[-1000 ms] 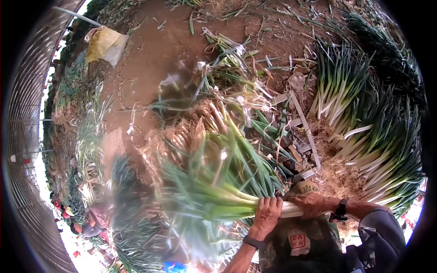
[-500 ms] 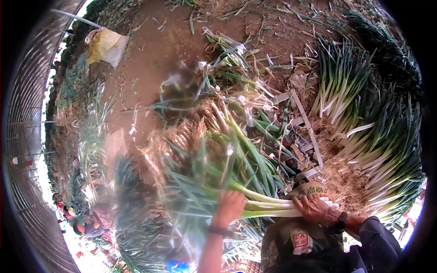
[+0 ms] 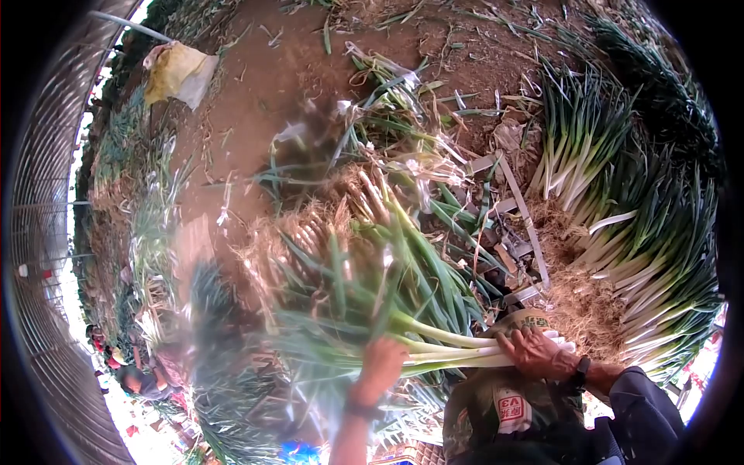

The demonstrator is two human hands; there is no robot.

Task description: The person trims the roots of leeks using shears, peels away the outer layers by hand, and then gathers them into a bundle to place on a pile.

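Leeks (image 3: 465,358) were clamped in right hand (image 3: 539,354), reaching left hand (image 3: 381,366), its grip too blurred to tell | pile (image 3: 438,267) lay beyond left fingers, stack (image 3: 655,260) rightward of right fingers | hands farther apart than a second earlier

Farm-produce work area, shed or greenhouse type, earth-floored, stocked with green onions (image 3: 473,356).
Evidence: bare brown soil floor (image 3: 263,93); ribbed sheeting (image 3: 46,256) along the left edge, strip of bright daylight beside it; stacked rows of cleaned onions (image 3: 647,240), right, roots attached; pile of rooted onions (image 3: 310,232), centre; discarded leaves and husks (image 3: 399,128), loose on the ground; woven basket (image 3: 425,452), lower edge, partly visible.
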